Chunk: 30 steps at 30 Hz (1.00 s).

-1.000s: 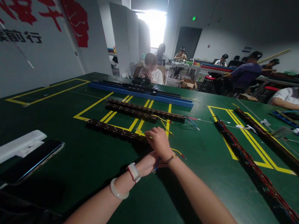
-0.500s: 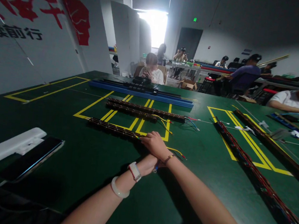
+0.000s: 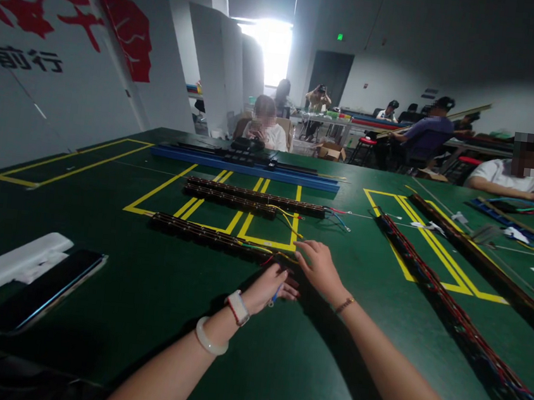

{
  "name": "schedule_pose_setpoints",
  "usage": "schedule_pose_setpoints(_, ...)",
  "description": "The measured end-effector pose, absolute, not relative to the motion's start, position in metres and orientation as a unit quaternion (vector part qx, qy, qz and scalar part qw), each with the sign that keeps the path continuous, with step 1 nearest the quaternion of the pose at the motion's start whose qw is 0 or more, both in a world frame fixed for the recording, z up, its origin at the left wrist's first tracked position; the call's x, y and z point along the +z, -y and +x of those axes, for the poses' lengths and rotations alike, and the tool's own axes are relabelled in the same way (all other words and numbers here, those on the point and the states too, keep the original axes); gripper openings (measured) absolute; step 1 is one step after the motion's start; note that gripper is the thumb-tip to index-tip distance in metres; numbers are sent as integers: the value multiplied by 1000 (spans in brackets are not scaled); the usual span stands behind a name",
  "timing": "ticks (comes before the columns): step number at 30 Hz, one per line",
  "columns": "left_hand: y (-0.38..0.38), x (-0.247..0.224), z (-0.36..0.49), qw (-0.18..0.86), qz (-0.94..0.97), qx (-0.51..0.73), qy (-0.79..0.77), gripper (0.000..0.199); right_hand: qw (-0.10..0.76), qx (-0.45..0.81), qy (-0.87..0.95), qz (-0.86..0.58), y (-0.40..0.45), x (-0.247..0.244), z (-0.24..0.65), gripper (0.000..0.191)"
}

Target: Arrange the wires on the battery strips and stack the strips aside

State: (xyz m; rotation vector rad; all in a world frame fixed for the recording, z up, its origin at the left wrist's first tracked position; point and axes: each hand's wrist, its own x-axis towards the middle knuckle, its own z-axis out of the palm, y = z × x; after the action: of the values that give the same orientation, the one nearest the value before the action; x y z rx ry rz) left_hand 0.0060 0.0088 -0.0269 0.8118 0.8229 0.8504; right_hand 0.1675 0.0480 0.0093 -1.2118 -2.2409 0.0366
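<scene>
A dark wired bar [image 3: 206,234] lies on the green table, with green, yellow and red wires at its right end. My left hand [image 3: 267,287], with a watch and a white bangle on the wrist, is at that end, its fingers closed around a blue wire [image 3: 275,293]. Just to the right, my right hand [image 3: 321,266] hovers near the yellow wire, fingers apart and holding nothing. Two similar bars [image 3: 248,199] lie farther back inside yellow tape lines, with yellow, red and blue leads at their right ends.
A phone [image 3: 45,291] and a white device [image 3: 12,265] lie on the left. Long wired bars [image 3: 439,291] run down the right side. A blue rail [image 3: 246,168] lies along the table's back edge. Several people sit beyond the table.
My right hand has left the bar's end and moved right, its fingers spreading. The two hands no longer overlap, and the wires at the bar's end now show. The view has shifted slightly.
</scene>
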Motion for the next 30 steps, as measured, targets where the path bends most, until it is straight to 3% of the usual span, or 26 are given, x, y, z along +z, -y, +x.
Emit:
schedule_pose_setpoints(5,-13,-17,-8,577,579,306,-489,20,228,-28,832,-506,-32,-23,201,27)
schedule_pose_setpoints(9,-13,-6,-22,360,725,246,-533,18,232,-10,824,-517,-30,-32,205,27)
schedule_pose_setpoints(11,-13,-3,-27,309,746,238,-539,17,238,-2,821,-518,-32,-34,204,27)
schedule_pose_setpoints(24,-16,4,-42,275,756,223,-550,16,218,4,832,-510,-29,-35,197,26)
schedule_pose_setpoints(30,-25,5,-50,475,593,271,-591,38,229,20,827,-513,-29,-35,196,26)
